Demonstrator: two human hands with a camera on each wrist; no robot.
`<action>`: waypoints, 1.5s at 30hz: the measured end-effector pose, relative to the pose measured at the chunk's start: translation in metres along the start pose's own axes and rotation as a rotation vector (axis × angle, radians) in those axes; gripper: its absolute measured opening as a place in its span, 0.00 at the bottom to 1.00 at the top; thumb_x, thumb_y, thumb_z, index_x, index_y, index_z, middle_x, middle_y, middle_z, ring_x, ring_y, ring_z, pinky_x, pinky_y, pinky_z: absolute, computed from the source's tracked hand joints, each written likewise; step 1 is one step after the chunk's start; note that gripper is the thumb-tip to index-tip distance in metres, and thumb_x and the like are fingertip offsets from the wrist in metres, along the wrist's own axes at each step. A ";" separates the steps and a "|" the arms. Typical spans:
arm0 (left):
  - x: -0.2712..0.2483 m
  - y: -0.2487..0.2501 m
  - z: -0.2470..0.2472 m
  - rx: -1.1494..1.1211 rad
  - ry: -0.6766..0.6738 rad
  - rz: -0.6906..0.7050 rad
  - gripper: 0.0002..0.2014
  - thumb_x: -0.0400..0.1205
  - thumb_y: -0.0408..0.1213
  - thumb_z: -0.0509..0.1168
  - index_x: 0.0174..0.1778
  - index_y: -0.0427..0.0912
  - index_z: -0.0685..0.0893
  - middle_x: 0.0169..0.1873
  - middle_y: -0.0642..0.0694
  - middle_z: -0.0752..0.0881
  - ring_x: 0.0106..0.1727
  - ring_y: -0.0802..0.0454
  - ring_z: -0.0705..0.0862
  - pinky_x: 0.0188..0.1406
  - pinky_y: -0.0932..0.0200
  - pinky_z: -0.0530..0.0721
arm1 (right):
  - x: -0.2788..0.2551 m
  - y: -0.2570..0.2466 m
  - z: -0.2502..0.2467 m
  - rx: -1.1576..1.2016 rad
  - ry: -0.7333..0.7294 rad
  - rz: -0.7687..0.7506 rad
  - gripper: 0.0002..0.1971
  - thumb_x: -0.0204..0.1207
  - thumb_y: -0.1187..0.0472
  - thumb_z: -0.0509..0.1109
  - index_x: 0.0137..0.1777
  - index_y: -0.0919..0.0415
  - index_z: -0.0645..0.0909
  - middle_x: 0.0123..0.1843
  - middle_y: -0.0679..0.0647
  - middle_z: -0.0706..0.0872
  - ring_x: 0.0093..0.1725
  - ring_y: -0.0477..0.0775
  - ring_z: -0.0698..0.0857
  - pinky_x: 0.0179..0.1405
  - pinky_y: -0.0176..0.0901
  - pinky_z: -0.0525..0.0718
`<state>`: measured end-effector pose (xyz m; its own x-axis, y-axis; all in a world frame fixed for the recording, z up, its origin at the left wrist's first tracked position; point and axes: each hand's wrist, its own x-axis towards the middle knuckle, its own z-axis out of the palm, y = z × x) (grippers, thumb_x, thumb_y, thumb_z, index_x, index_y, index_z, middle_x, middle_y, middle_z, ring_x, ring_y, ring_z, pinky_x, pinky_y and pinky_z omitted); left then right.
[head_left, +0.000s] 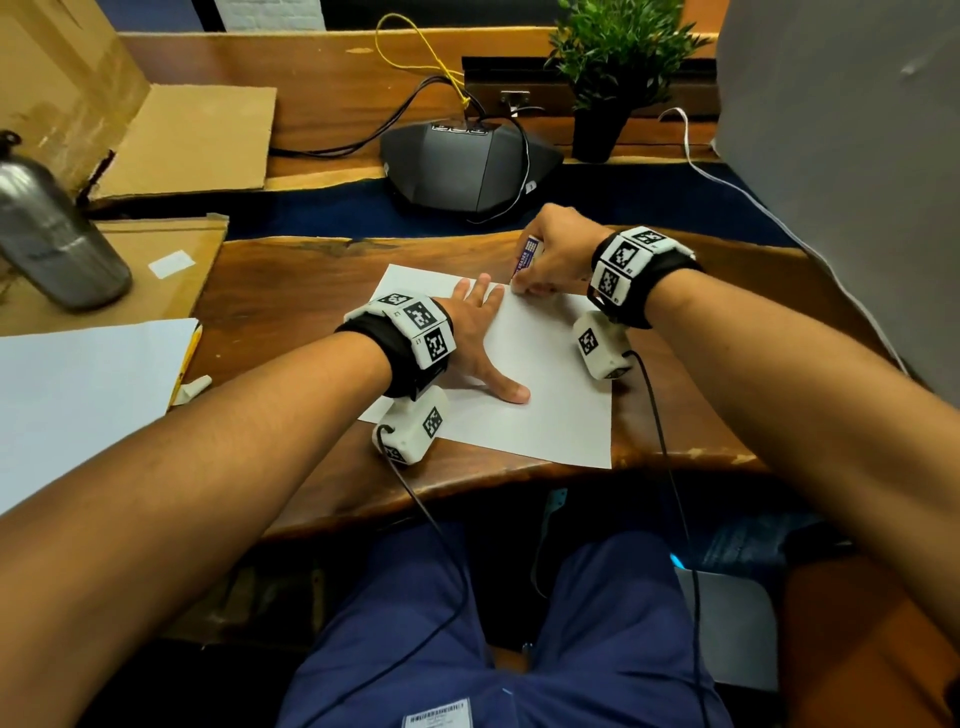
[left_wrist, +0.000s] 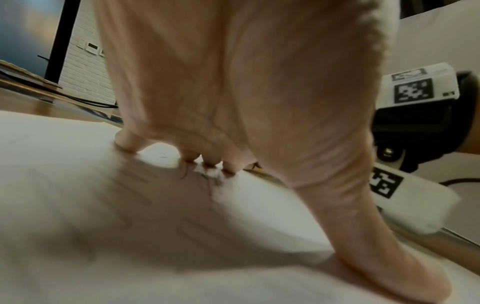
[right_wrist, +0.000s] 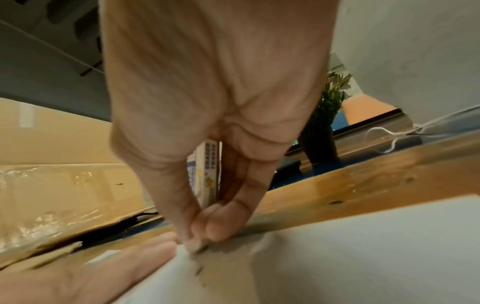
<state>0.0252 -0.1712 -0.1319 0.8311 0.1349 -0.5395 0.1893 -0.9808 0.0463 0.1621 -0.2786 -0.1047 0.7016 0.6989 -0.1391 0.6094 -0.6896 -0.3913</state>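
A white sheet of paper lies on the wooden desk. My left hand lies flat on the sheet with fingers straight and thumb spread, pressing it down. My right hand pinches an eraser in a blue and white sleeve and holds its tip on the paper's far edge, just beyond my left fingertips. In the right wrist view the eraser stands upright between thumb and fingers, its worn tip on the paper. The left wrist view shows faint pencil marks near my left fingertips.
A black conference phone with cables sits behind the paper, a potted plant to its right. A metal bottle and cardboard stand at the left. Another white sheet, a pencil and a small eraser lie left.
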 end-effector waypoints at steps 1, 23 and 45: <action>0.000 0.000 0.001 0.004 0.006 0.000 0.78 0.47 0.83 0.62 0.84 0.50 0.28 0.83 0.50 0.26 0.85 0.46 0.32 0.82 0.36 0.45 | -0.001 0.002 -0.001 0.022 0.009 0.001 0.15 0.66 0.54 0.86 0.49 0.61 0.90 0.43 0.53 0.92 0.38 0.46 0.89 0.37 0.36 0.88; -0.044 0.022 0.035 0.264 -0.127 0.789 0.50 0.79 0.70 0.56 0.85 0.55 0.32 0.84 0.57 0.29 0.82 0.59 0.27 0.80 0.45 0.27 | -0.062 0.047 -0.013 -0.252 -0.119 -0.062 0.09 0.67 0.58 0.85 0.46 0.51 0.91 0.44 0.47 0.92 0.46 0.49 0.89 0.49 0.48 0.90; -0.003 0.010 0.006 0.297 -0.033 0.676 0.46 0.81 0.70 0.51 0.85 0.56 0.31 0.84 0.56 0.31 0.84 0.57 0.31 0.81 0.48 0.31 | -0.063 0.038 -0.015 -0.340 -0.151 -0.075 0.12 0.69 0.58 0.84 0.52 0.54 0.90 0.51 0.50 0.91 0.49 0.52 0.88 0.53 0.49 0.89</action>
<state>0.0211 -0.1824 -0.1350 0.6988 -0.5123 -0.4992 -0.5122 -0.8456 0.1507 0.1464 -0.3520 -0.0973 0.6036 0.7522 -0.2644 0.7625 -0.6414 -0.0843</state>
